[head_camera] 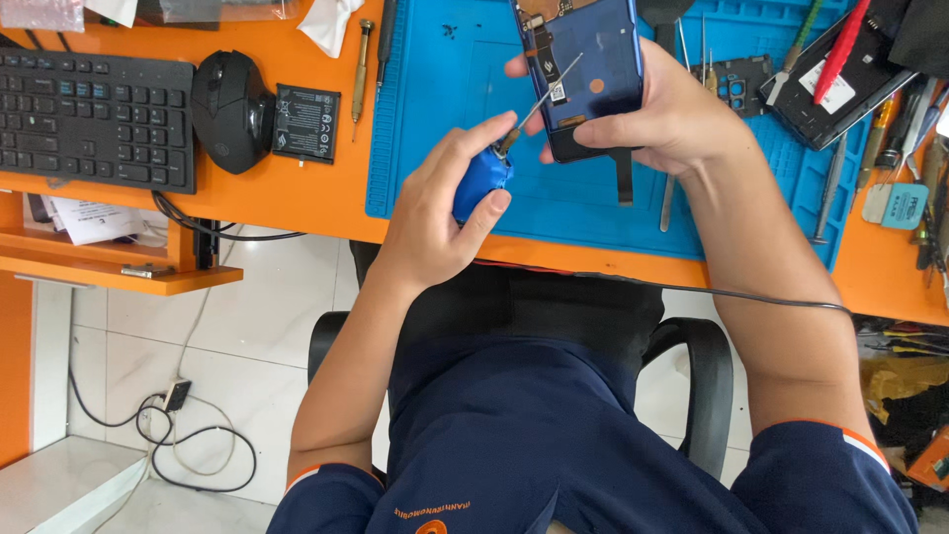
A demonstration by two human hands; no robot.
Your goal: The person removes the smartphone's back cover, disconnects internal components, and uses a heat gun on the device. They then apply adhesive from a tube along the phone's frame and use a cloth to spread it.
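Observation:
My left hand (435, 213) grips a screwdriver with a round blue handle (481, 176). Its thin metal shaft points up and to the right, and the tip rests on the inside of an opened dark blue phone (593, 69). My right hand (672, 114) holds that phone from the right side, tilted above the blue work mat (445, 119). The phone's inner frame and small parts face me, and a dark flat ribbon hangs from its lower edge.
A black keyboard (94, 119), a black mouse (230, 109) and a flat black battery (306, 124) lie left on the orange desk. A second opened phone (830, 84), a small camera frame part (736, 84) and several hand tools (909, 129) sit right. A thin cable (751, 295) crosses my right forearm.

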